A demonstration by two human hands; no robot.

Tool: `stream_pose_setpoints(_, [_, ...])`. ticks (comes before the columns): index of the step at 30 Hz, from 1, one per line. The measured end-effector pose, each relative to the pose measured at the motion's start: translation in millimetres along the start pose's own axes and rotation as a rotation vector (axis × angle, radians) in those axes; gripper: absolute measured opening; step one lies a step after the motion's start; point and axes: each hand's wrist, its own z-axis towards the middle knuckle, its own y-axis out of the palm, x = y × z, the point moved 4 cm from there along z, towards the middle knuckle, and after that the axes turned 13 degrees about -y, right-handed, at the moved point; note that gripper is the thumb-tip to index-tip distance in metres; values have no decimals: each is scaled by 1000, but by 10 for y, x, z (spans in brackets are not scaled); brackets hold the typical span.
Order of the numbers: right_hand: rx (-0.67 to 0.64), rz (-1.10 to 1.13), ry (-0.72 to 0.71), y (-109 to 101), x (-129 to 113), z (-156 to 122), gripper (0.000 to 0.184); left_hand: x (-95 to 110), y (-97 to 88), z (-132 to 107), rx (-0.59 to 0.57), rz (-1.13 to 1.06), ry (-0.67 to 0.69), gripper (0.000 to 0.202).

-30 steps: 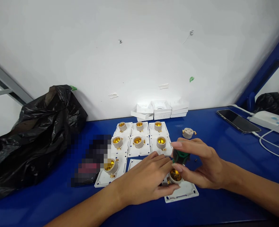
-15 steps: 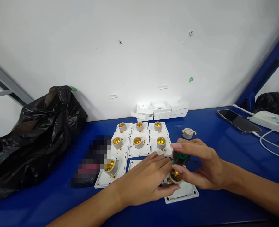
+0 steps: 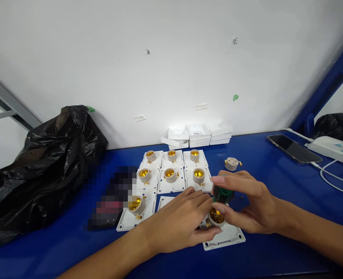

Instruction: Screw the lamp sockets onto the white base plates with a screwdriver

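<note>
My right hand (image 3: 248, 205) is closed round the green handle of a screwdriver (image 3: 222, 193) that stands upright over a beige lamp socket with a brass inside (image 3: 215, 217). That socket sits on a white square plate (image 3: 228, 237) on the blue table. My left hand (image 3: 180, 223) rests on the plate's left side with fingers closed against the socket, steadying it. The screwdriver's tip is hidden inside the socket.
Several finished socket plates (image 3: 171, 172) lie in rows behind my hands. A loose socket (image 3: 231, 164) lies to the right of them, white boxes (image 3: 197, 135) by the wall. Black bag (image 3: 40, 166) at left; phone (image 3: 293, 148), power strip (image 3: 331, 149) and cables at right.
</note>
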Motion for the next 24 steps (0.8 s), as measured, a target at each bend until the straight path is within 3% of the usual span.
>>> stream_pose_setpoints(24, [-12, -18, 16, -3, -2, 19, 60, 16, -4, -1, 1, 1, -4, 17])
